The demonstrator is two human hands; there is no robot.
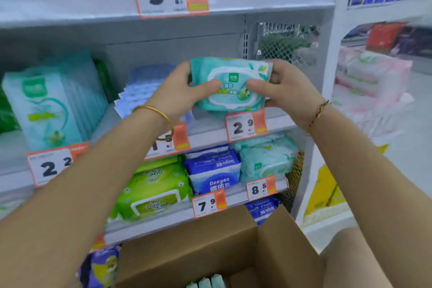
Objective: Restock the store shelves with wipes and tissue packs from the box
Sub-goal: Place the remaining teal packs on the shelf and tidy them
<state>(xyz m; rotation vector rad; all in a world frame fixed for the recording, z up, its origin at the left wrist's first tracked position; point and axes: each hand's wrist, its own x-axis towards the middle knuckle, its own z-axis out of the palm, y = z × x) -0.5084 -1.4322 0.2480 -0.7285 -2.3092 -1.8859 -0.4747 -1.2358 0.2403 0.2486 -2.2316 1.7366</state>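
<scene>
Middle shelf (208,140): the free place is at its right end, between the blue patterned packs (142,93) and the mesh side wall. If you set the pack too near the front edge, I think it can tip off.
Cardboard box (187,252): it stands open directly below the shelves, and some teal packs (205,283) show at its bottom edge. A pack that falls will probably land here or hit the lower shelves.
Wipes pack (233,72): the teal pack with the white flip lid is in the air over the right end of the middle shelf, just above the front edge. I cannot tell if its bottom touches the shelf already.
Left hand (175,93): it grips the left end of the pack, with the thumb on the front and the fingers curled behind.
Right hand (292,91): it grips the right end in the same way. The wrapper looks smooth, so a loose hold may slip.
Price tag 2.9 (245,127): it hangs just below the pack. Your wrists may knock it when you push the pack in.
</scene>
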